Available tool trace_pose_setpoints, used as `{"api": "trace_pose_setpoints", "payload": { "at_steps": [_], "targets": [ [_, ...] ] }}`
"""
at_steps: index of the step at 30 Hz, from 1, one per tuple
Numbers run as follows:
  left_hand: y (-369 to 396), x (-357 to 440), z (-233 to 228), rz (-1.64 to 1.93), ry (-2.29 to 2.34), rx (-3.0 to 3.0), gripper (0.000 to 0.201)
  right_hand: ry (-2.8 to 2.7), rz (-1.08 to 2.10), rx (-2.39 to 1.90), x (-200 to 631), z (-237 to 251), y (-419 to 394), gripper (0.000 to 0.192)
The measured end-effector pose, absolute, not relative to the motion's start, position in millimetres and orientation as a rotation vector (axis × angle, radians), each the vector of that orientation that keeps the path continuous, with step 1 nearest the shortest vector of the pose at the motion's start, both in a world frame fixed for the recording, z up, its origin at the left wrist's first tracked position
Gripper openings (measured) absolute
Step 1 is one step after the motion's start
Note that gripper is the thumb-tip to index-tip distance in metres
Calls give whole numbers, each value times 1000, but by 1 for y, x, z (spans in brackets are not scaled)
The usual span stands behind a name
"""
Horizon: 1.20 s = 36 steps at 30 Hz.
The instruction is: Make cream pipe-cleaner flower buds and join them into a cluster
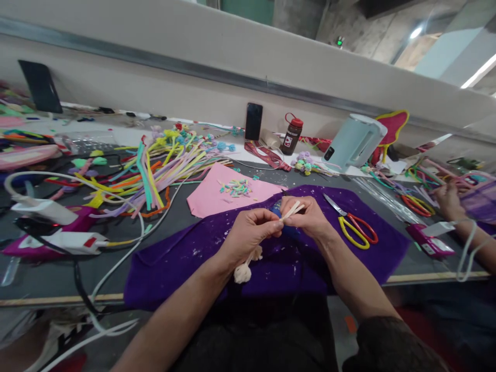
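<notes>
Over a purple cloth (pixel 166 266), my left hand (pixel 251 232) and my right hand (pixel 306 214) meet fingertip to fingertip. Cream pipe cleaners (pixel 295 209) pass between them; each hand pinches them, and two ends stick up from my right fingers. Below my left hand hangs a fluffy cream pom-pom shape (pixel 243 273), partly hidden by the hand; whether it joins the pipe cleaners I cannot tell. Scissors (pixel 354 230) with one red and one yellow handle lie open-bladed on the cloth, right of my right hand. Behind my hands, small pastel snippets (pixel 237 188) rest on a pink sheet (pixel 201 201).
Coloured pipe cleaners (pixel 174 168) heap at the left, near chargers (pixel 58 240) and cables. Along the back stand a phone (pixel 253 121), a red-capped bottle (pixel 292 135) and a pale blue kettle-like container (pixel 354 142). Another person's hand (pixel 449 200) is at the far right.
</notes>
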State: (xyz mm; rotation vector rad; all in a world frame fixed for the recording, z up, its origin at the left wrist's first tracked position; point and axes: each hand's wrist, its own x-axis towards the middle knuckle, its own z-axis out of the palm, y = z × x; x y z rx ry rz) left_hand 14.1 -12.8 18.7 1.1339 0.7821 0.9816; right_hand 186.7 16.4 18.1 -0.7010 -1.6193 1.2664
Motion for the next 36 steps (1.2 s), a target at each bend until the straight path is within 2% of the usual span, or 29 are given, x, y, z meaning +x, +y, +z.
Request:
{"api": "trace_pose_setpoints", "payload": {
  "at_steps": [16, 24, 28, 36],
  "targets": [
    [-10, 11, 14, 642, 529, 927, 16, -1652, 1431, -565, 186, 12, 21, 20],
    [-11, 13, 13, 613, 498, 926, 18, -1662, 1440, -522, 187, 12, 20, 17],
    [-13, 15, 16, 682, 589, 993, 20, -1645, 1370, -554, 187, 14, 20, 15],
    [-12, 15, 17, 1019, 864, 1274, 11, -1608, 1270, -699, 187, 15, 19, 7]
  ]
}}
